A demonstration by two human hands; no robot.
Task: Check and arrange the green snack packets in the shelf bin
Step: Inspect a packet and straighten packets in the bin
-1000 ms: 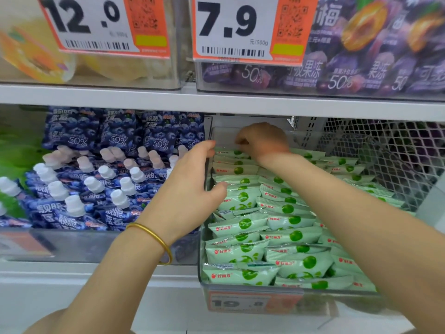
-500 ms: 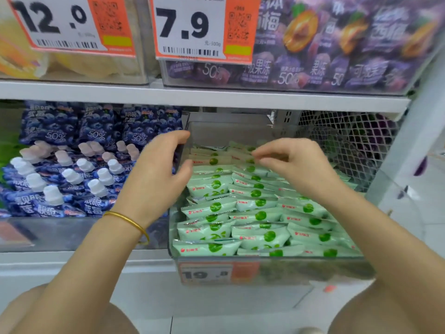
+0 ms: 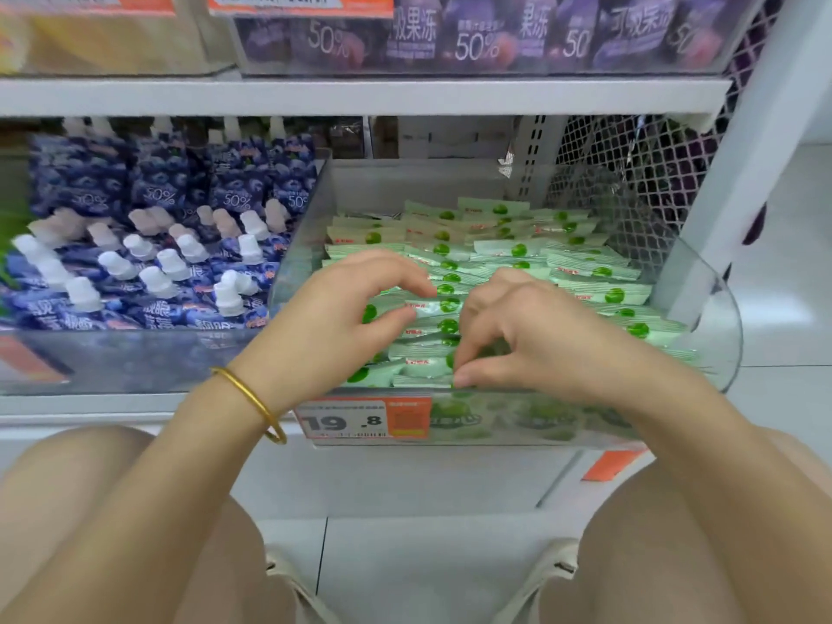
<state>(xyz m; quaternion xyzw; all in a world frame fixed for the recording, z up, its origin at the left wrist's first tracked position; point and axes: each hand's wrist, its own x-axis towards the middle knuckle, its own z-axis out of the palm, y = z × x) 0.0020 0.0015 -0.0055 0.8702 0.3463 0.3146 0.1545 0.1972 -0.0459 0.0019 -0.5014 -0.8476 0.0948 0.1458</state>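
Several green-and-white snack packets (image 3: 517, 250) lie in overlapping rows inside a clear plastic shelf bin (image 3: 716, 286). My left hand (image 3: 333, 322), with a gold bangle on its wrist, is over the front left of the bin and pinches the end of one packet (image 3: 434, 306) between thumb and forefinger. Just to its right, my right hand (image 3: 531, 340) curls down over the front rows, thumb and fingertips closing on the edge of a packet there. The hands hide the packets beneath them.
A 19.8 price label (image 3: 362, 418) is on the bin's front. Blue spouted jelly pouches (image 3: 148, 263) fill the bin to the left. Purple pouches (image 3: 472, 33) sit on the upper shelf (image 3: 360, 99). A white mesh panel (image 3: 630, 182) stands at the back right. My knees are below.
Both hands have drawn back from the rear and middle of the bin to its front rows and come close together. The view has tilted downward.
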